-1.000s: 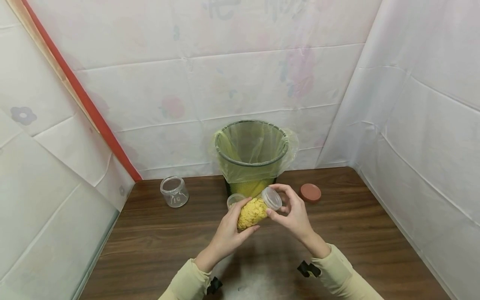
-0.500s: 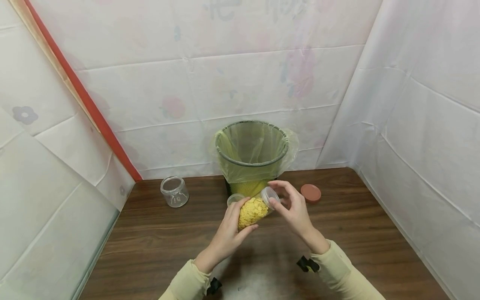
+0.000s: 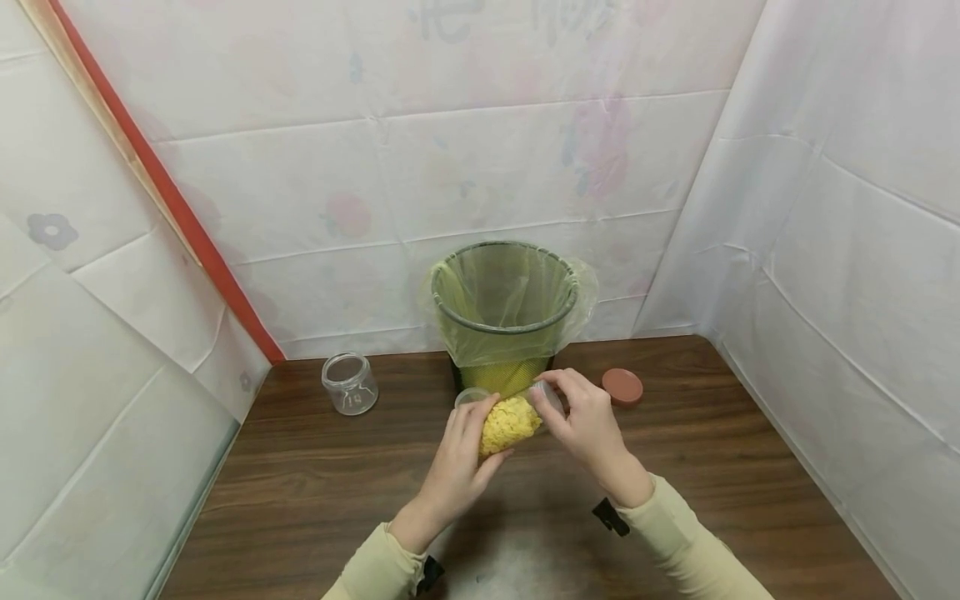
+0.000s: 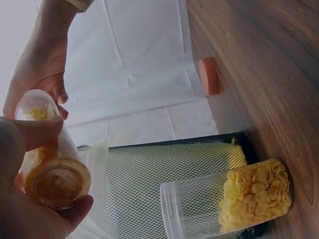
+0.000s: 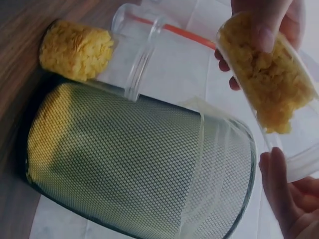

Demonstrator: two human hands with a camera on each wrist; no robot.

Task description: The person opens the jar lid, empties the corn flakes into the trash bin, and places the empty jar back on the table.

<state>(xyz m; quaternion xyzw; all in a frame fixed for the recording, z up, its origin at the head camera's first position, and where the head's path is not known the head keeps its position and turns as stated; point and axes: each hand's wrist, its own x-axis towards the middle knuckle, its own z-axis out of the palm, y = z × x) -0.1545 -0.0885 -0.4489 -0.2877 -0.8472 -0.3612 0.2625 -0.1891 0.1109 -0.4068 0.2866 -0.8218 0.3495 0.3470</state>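
Note:
My left hand (image 3: 450, 471) grips a clear jar (image 3: 510, 429) of yellow flakes round its body. The jar lies tilted in the air, base toward the left hand and mouth end toward the right. My right hand (image 3: 592, 429) pinches the clear lid (image 3: 553, 395) at that mouth end between thumb and fingers, which hide part of it. In the right wrist view the flakes (image 5: 271, 84) reach partway along the jar. A second clear jar (image 4: 199, 204) stands upright on the table just behind the left hand, its lower part filled with yellow flakes; the left hand mostly hides it in the head view.
Behind the hands stands a mesh wastebasket (image 5: 114, 149) lined with a thin yellow bag (image 3: 498, 350). An uncovered clear glass jar (image 3: 350, 392) is at the back left of the wooden table (image 3: 300, 492). A reddish-brown lid (image 3: 622, 387) lies at the back right. White sheets (image 3: 495, 175) enclose the table.
The right fingers and thumb have shifted round the clear lid and now cover more of it. The left hand and its jar have stayed nearly in place.

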